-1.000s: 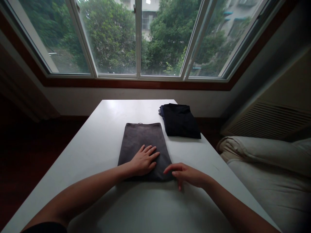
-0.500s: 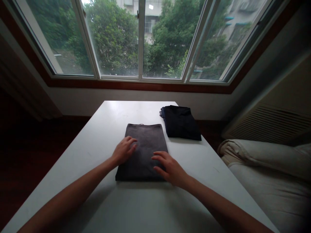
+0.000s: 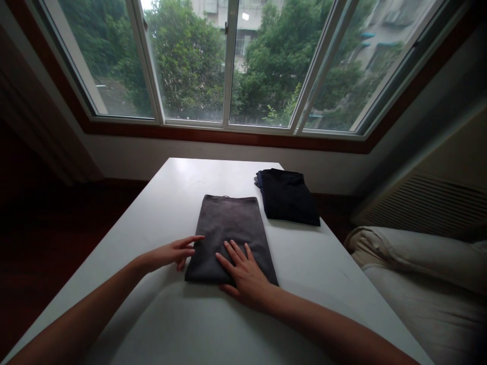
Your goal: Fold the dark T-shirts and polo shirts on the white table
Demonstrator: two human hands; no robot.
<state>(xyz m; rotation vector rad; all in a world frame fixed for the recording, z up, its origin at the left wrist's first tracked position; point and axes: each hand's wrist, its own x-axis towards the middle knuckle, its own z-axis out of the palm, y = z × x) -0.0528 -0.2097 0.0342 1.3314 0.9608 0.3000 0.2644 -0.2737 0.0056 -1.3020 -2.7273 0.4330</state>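
Observation:
A dark grey folded garment lies flat on the white table in front of me. It forms a neat rectangle; which kind of garment it is, I cannot make out. Spread across its near part is my right hand, palm down with the fingers apart. My left hand is at the garment's left edge, its index finger stretched over the cloth and the others loosely bent, holding nothing. Beyond and to the right sits a stack of folded dark clothes, black on top with navy and grey edges showing.
The table narrows toward a window with a brown wooden frame. Right of the table is a pale cushioned seat, below a slatted panel. A curtain hangs at the left.
My right hand has come down flat and moved left and nearer on the grey garment. The left hand has drawn back from its surface to its left edge. The view has shifted slightly.

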